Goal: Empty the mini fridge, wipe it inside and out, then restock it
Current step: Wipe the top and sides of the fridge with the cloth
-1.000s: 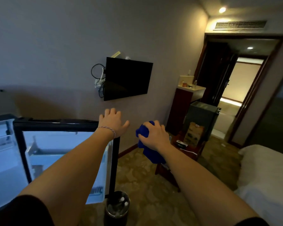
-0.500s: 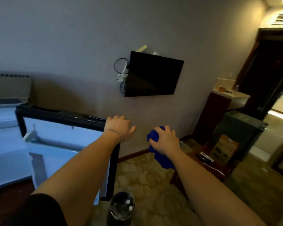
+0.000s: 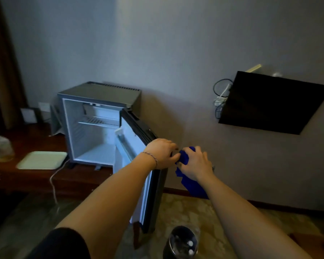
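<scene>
Fridge-cleaning cloth (image 3: pixel 192 185), deep blue, hangs bunched in the right hand (image 3: pixel 195 165), whose fingers curl round it. The left hand (image 3: pixel 162 153) pinches the cloth's upper edge, beside the top corner of the open fridge door (image 3: pixel 138 146). Below them stands a dark bin (image 3: pixel 182 243). Farther back, the mini fridge (image 3: pixel 101 94) sits on the wooden counter (image 3: pixel 26 176), its shelves bare, near a pale tray (image 3: pixel 42 159).
</scene>
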`<state>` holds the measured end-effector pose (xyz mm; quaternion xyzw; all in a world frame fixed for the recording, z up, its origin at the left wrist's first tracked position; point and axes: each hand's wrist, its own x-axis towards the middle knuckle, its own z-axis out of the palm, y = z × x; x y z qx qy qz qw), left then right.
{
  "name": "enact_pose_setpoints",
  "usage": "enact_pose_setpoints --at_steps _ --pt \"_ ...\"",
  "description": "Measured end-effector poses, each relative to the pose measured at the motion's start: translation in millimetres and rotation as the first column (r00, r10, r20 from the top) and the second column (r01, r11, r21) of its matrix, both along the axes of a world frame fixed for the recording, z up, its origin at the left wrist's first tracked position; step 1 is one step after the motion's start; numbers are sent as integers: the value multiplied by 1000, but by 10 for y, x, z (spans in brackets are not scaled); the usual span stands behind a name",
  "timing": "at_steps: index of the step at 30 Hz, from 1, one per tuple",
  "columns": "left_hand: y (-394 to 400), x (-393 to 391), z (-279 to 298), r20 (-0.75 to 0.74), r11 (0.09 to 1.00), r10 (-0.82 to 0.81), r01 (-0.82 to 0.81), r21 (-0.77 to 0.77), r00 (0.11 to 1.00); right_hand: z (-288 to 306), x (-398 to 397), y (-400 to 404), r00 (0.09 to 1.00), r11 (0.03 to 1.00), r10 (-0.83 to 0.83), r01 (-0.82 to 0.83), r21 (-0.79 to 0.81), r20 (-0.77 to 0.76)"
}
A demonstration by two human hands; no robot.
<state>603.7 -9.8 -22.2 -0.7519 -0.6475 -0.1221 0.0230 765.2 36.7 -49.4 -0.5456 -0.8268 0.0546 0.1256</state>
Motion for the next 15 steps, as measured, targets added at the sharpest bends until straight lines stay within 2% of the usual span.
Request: enact_pose_setpoints --at_steps 6,9,12,15 --pt "-732 -769 46 -60 999 5 -8 -42 998 106 -561 -266 986 988 154 -153 15 -59" --pt "-1074 -1170 -18 63 991 130 -129 -27 990 227 -825 -387 973 973 231 -230 16 -28" --pt "-1361 -1538 39 172 967 251 -241 -78 952 297 -1141 -506 964 964 264 -263 36 -41" --pt "-1596 -1939 158 164 928 365 -345 -139 916 332 -1593 -697 949 951 309 -308 39 -54"
